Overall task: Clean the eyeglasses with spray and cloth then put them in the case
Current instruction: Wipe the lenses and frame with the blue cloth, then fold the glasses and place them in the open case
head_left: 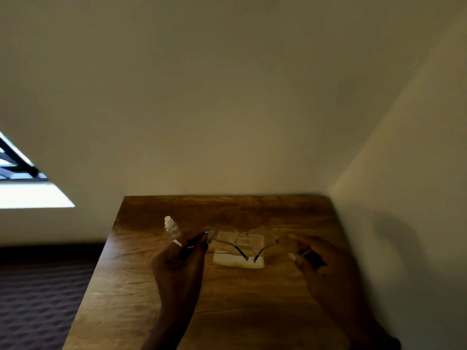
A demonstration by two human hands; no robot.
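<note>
Thin-framed eyeglasses (pixel 242 238) hang just above the wooden table (pixel 141 286), lenses facing away from me. My left hand (pixel 179 261) pinches them at their left hinge and wears a pale ring. Under them lies a pale yellow, partly translucent flat thing (pixel 237 263); I cannot tell whether it is the cloth or the case. A small clear spray bottle (pixel 171 226) with a white cap stands just beyond my left hand. My right hand (pixel 310 263) is blurred, to the right of the glasses and apart from them, its fingers curled round a small dark object (pixel 314 258).
The table stands in a corner, with a wall (pixel 227 122) behind it and another wall (pixel 404 198) along its right side. Its left edge drops to a dark patterned floor (pixel 38 299). A bright window (pixel 25 193) is at far left.
</note>
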